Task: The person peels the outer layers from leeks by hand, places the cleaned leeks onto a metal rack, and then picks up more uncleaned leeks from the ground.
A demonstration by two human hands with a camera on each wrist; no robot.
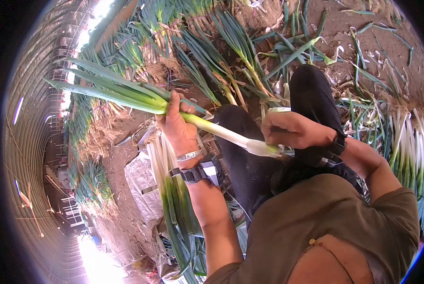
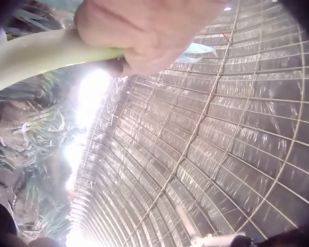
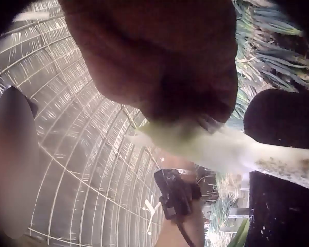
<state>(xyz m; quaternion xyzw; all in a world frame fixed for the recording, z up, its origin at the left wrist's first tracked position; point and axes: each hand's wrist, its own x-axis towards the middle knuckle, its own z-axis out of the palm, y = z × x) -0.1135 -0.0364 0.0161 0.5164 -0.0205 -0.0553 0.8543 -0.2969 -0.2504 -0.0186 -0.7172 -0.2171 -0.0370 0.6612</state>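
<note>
Long green-leaved, white-stalked onion (image 1: 212,127) is slanting above the person's dark-trousered leg (image 1: 242,177), its leaves pointing between nine and ten o'clock, its pale end between three and four. The bare left hand (image 1: 179,130) is gripping it where leaves meet stalk, apparently steadying it for the bare right hand (image 1: 297,130), whose curled fingers are lying at the pale end (whether they are pinching it, I cannot tell).

This leek (image 1: 157,104) is a neat fade: green leaves (image 1: 138,93), yellow-green middle, white shank (image 1: 226,134). Trousers (image 1: 240,177) behind it are mostly black, shirt (image 1: 335,208) below it's olive-brown, tunnel wall (image 1: 30,128) left of it greyish, pale-gridded.
</note>
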